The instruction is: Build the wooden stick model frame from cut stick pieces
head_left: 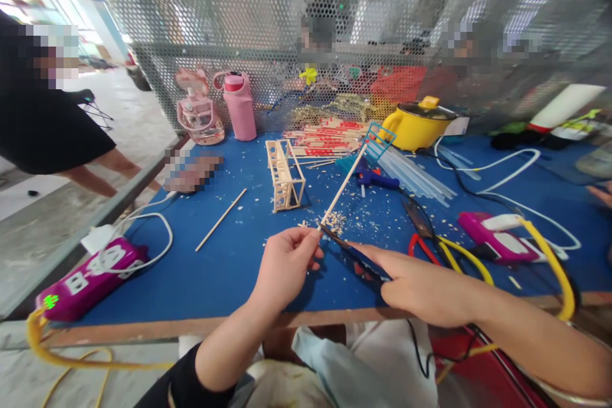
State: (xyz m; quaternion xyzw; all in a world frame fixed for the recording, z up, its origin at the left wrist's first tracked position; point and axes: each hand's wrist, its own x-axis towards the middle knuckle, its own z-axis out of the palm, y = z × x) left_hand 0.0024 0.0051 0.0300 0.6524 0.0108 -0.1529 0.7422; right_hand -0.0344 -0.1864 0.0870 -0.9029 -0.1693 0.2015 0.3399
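Note:
My left hand (289,261) pinches the near end of a slim wooden stick (345,186), which slants up and away to the right. In my right hand (421,284) is a dark, narrow cutting tool (356,256); its tip meets the stick close to my left fingertips. Whether it is pliers or scissors I cannot tell. Beneath the stick lie wood chips (336,223). Beyond my left hand stands a small wooden stick frame (282,178). Another loose stick (220,220) lies to the left on the blue tabletop (191,287).
Behind are red-and-white wrapped sticks (329,139), a blue glue gun (377,179), clear glue sticks (415,172) and a yellow pot (414,127). Pliers (417,220) and a purple power strip (500,242) lie right. Pink bottles (239,108) stand by the mesh (229,13). A person (43,115) stands left.

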